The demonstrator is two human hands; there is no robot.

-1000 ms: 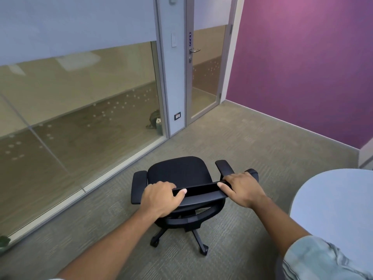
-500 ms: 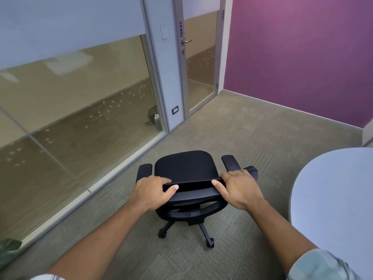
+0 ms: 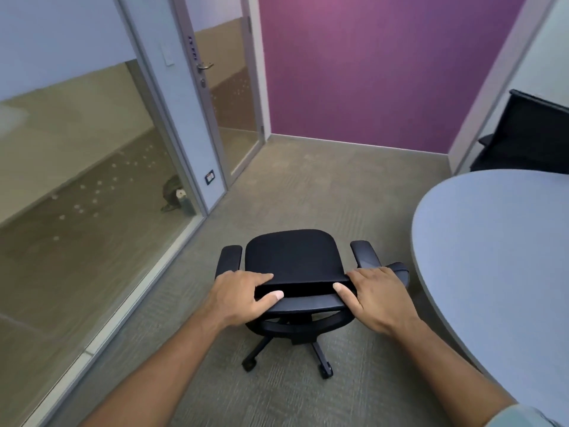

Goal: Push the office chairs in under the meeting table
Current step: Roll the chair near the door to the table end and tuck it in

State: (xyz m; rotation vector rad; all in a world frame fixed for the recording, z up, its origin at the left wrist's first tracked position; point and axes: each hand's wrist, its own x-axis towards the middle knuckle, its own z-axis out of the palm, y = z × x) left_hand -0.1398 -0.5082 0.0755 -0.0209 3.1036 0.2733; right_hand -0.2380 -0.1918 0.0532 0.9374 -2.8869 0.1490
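A black office chair on castors stands on the carpet in front of me, its seat facing away. My left hand grips the left end of the backrest's top edge. My right hand grips the right end. The chair's right armrest lies close to the rounded end of the pale grey meeting table, which fills the right side. The seat itself is out on the open floor, beside the table's edge.
A glass partition and a glass door run along the left. A purple wall closes the far side. A second black chair stands behind the table at the far right. Carpet lies open ahead of the chair.
The view has swung right, so the chair now faces the purple wall and lies nearer the table's end. A second chair has come into view. Both hands keep their grip.
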